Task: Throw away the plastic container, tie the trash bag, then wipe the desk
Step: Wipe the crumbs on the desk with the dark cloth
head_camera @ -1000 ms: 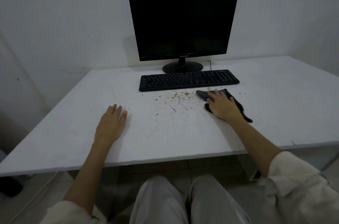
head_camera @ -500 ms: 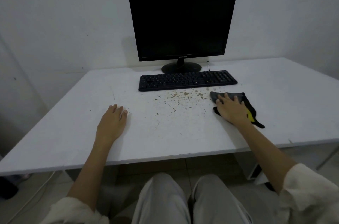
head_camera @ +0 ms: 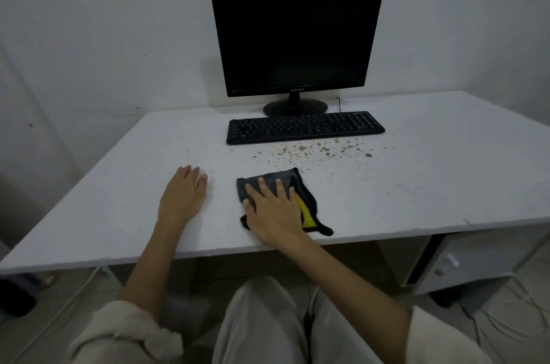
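Observation:
My right hand [head_camera: 273, 208] lies flat, fingers spread, pressing a dark grey cloth with a yellow patch [head_camera: 303, 203] onto the white desk [head_camera: 416, 191], near its front edge. Brown crumbs and specks [head_camera: 312, 150] are scattered on the desk just in front of the keyboard, beyond the cloth. My left hand [head_camera: 183, 195] rests palm down on the desk, to the left of the cloth, holding nothing. No plastic container or trash bag is in view.
A black keyboard [head_camera: 305, 127] and a dark monitor [head_camera: 296, 42] stand at the back of the desk against the wall. A drawer unit [head_camera: 464, 262] sits under the desk's right side. My legs are below the front edge.
My right hand has slid the cloth from the right of the crumbs, by the keyboard, leftward and toward the front edge. The left hand has stayed put.

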